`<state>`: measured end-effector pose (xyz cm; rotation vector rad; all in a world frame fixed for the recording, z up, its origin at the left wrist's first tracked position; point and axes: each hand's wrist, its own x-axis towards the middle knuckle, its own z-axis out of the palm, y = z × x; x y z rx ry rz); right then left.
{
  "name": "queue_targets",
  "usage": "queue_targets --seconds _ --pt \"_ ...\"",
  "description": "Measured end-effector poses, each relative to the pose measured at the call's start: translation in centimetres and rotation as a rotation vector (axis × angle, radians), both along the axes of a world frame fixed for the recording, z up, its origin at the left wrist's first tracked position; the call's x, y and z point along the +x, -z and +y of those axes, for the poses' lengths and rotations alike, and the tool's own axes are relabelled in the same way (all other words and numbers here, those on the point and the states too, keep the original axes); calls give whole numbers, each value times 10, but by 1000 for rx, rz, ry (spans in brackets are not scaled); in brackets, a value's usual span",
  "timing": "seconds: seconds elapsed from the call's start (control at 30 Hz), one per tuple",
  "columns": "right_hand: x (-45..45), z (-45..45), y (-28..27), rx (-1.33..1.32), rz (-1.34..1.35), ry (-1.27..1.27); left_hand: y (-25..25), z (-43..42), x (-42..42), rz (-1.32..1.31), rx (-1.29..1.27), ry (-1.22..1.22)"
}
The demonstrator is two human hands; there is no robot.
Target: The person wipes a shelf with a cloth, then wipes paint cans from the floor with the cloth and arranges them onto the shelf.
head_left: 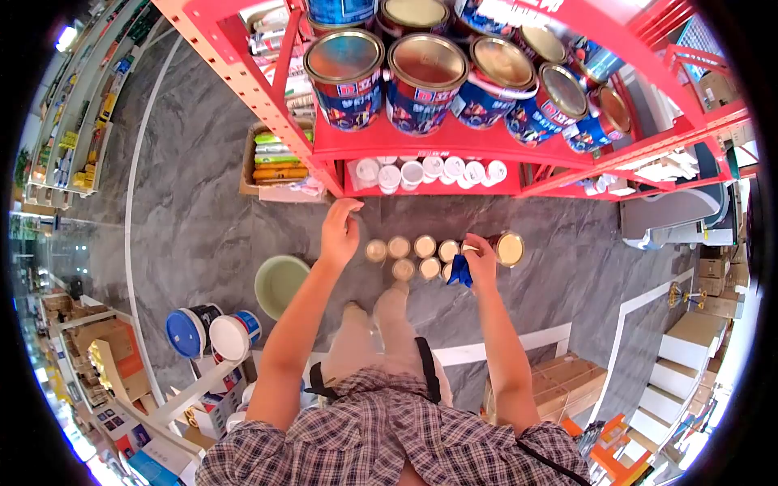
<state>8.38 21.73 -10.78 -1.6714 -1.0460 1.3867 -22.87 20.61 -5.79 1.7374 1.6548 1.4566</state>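
Observation:
A blue cloth (459, 271) hangs from my right hand (480, 261), whose fingers are closed on it above the right end of a group of small cans. These cans, among them a pale-lidded can (425, 245), stand in two rows on the floor in front of my feet. Just right of that hand is a larger can (510, 249) with a yellowish lid. My left hand (340, 233) is raised near the red shelf's lower corner, left of the rows. Its fingers are loosely bent and a little apart, with nothing visible in them.
The red shelf (421, 144) ahead bears large paint cans (423, 81), with white-lidded containers (412, 172) below. A cardboard box of tubes (279, 158) stands beside it. To my left are a green tub (282, 285) and paint buckets (231, 337); cartons (559, 385) lie behind right.

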Motion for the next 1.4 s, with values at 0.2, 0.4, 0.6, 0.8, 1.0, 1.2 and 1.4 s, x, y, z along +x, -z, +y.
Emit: queue_targets --seconds 0.2,0.4,0.6,0.8,1.0,1.2,1.4 --pt "-37 -36 77 8 -3 79 81 -35 -8 -88 -209 52" --pt "-83 -51 176 9 8 64 170 -60 -27 -97 -342 72" --pt "-113 -55 321 -14 -150 20 355 -73 -39 61 -514 82" --pt "-125 -60 514 -14 -327 -178 554 -82 -27 57 -705 95" --pt "-147 -65 622 -321 -263 -201 662 -86 -4 -55 -795 79" --pt "-169 -73 670 -365 -273 -72 726 -70 4 -263 -910 156" --pt "-177 -88 704 -255 77 55 743 -72 0 -647 -1129 141"
